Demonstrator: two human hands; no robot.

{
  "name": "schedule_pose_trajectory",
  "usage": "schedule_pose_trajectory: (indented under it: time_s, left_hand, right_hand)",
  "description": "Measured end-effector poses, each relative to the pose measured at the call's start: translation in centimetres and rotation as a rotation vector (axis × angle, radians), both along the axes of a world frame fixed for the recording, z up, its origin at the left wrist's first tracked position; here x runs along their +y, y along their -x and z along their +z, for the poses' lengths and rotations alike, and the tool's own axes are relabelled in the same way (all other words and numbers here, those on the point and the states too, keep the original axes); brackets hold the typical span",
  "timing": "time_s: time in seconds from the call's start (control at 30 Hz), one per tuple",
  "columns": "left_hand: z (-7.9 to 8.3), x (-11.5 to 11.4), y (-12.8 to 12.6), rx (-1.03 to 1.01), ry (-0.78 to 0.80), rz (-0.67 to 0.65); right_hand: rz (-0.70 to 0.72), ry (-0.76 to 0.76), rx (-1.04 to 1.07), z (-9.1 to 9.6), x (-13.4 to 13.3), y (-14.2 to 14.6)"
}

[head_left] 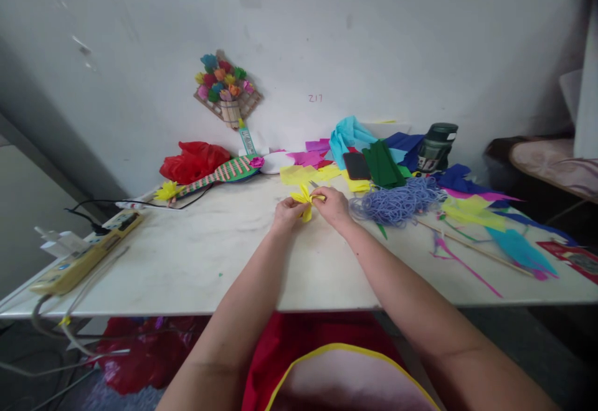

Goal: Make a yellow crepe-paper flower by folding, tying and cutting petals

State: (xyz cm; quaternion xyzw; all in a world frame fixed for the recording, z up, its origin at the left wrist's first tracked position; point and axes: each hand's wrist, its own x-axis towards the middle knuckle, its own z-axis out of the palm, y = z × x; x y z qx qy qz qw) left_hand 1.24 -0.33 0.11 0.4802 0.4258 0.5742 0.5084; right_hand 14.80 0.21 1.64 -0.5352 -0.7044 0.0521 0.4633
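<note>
Both my hands meet over the middle of the white table (196, 255), pinching a small yellow paper flower (304, 201). My left hand (286, 213) grips its lower left side with the fingers closed. My right hand (331, 204) pinches the right side, fingers curled round the yellow strips. A yellow sheet of paper (299, 175) lies just behind the flower.
A pile of purple string (397, 204) lies right of my hands, with coloured paper scraps, a thin wooden stick (467, 243), a black phone (357, 165) and a dark jar (436, 147) beyond. A power strip (84, 252) sits at the left edge. A red bag (194, 160) and a paper bouquet (227, 87) are by the wall.
</note>
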Motion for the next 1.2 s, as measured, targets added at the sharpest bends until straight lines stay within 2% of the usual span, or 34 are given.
schedule_pose_trajectory:
  time_s: [0.27,0.4,0.47,0.63,0.7,0.8,0.97,1.1,1.2]
  left_hand:
    - [-0.4,0.4,0.1,0.048,0.026,0.101]
    - [-0.3,0.4,0.2,0.044,0.01,0.137]
    - [-0.2,0.3,0.3,0.011,0.019,0.139]
    - [0.0,0.1,0.6,-0.079,0.047,0.027]
    - [0.0,0.1,0.7,-0.076,0.037,-0.027]
    - [-0.1,0.1,0.7,-0.085,0.023,-0.062]
    - [-0.1,0.1,0.6,-0.116,0.036,-0.055]
    - [-0.1,0.0,0.6,-0.131,0.036,-0.061]
    - [-0.1,0.1,0.6,-0.188,0.046,-0.077]
  right_hand:
    - [0.033,-0.2,-0.151,-0.3,-0.2,0.3]
    - [0.12,-0.239,-0.184,-0.2,-0.7,0.6]
    - [0.182,-0.195,-0.087,0.0,-1.0,0.6]
    - [0.375,0.118,0.502,0.2,-0.6,0.3]
    - [0.392,0.202,0.627,0.1,-0.1,0.3]
    - [0.392,0.243,0.633,-0.2,0.6,0.3]
    - [0.424,0.173,0.554,-0.5,1.0,0.4]
    - [0.392,0.212,0.561,-0.2,0.6,0.3]
    - [0.356,0.183,0.598,0.1,0.4,0.2]
